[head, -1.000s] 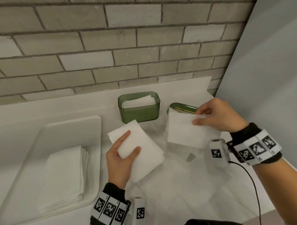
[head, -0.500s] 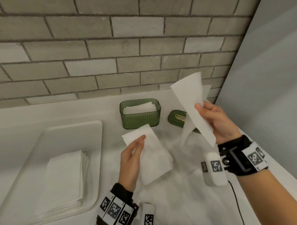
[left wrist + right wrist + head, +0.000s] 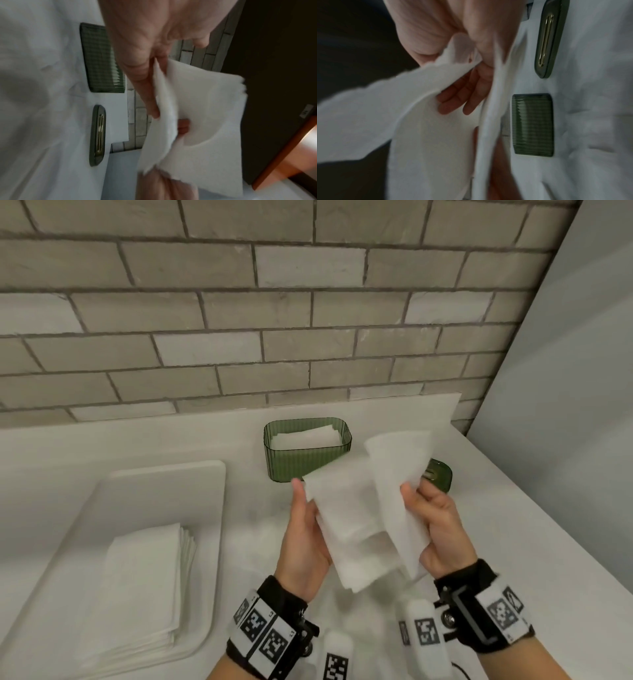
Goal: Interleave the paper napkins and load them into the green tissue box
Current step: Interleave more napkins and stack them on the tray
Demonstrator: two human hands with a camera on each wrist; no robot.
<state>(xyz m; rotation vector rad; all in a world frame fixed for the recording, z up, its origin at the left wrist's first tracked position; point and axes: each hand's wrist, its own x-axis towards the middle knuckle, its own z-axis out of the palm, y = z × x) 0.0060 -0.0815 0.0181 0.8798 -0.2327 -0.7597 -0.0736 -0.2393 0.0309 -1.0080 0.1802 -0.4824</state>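
My left hand (image 3: 301, 546) holds a folded napkin (image 3: 346, 525) up over the counter (image 3: 513, 542), thumb along its near edge and the other fingers curled behind it. My right hand (image 3: 442, 529) grips a second napkin (image 3: 399, 491), thumb pressed on its front and fingers wrapped round the back, so that this sheet stands up and opens out, its lower part overlapping the right side of the folded one. In the right wrist view my fingers (image 3: 462, 97) lie between two layers of paper. Beyond my hands the green box (image 3: 307, 457) stands open on the counter near the tiled wall (image 3: 308, 320), with white napkins lying inside it. Its green lid (image 3: 440, 474) lies flat just to the right of the box, partly hidden behind the raised sheet. Off to the left a white tray (image 3: 171, 481) carries a stack of napkins (image 3: 144, 587).
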